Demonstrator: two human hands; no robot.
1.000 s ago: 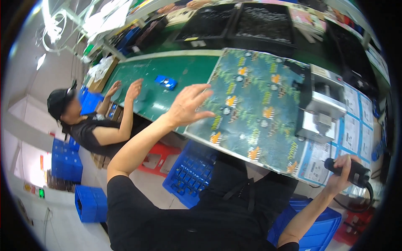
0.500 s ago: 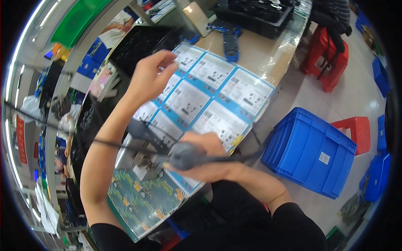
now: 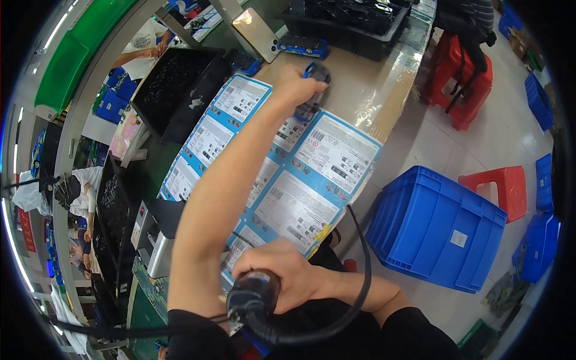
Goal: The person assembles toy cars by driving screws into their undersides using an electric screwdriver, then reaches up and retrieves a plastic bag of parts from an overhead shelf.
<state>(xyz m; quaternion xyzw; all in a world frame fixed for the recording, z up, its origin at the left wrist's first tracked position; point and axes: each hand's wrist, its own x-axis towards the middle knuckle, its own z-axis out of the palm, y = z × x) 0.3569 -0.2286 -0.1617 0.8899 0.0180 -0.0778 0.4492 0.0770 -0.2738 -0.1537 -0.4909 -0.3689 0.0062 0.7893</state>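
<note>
My left hand (image 3: 293, 90) reaches to the far side of the table, its fingers closed on a blue and black toy car (image 3: 314, 102) with the dark underside facing up. That car is over the far edge of the printed sheets. Close to my body, my right hand (image 3: 273, 268) is wrapped round a dark, corded power tool that looks like an electric screwdriver (image 3: 249, 297). Its tip is hidden from view. Beneath my arms lie white and blue printed sheets (image 3: 297, 207) showing label panels.
Two more toy cars (image 3: 305, 46) (image 3: 243, 62) and a phone (image 3: 256, 31) are beyond my left hand. Black bins (image 3: 174, 90) (image 3: 351, 27) hold dark parts. A silver and black device (image 3: 157, 237) stands left. A blue crate (image 3: 435, 231) and red stools (image 3: 462, 81) (image 3: 501, 189) stand right.
My left hand has moved away and right, and has taken hold of the toy car, which has shifted nearer. My right hand has come closer to my body with the tool.
</note>
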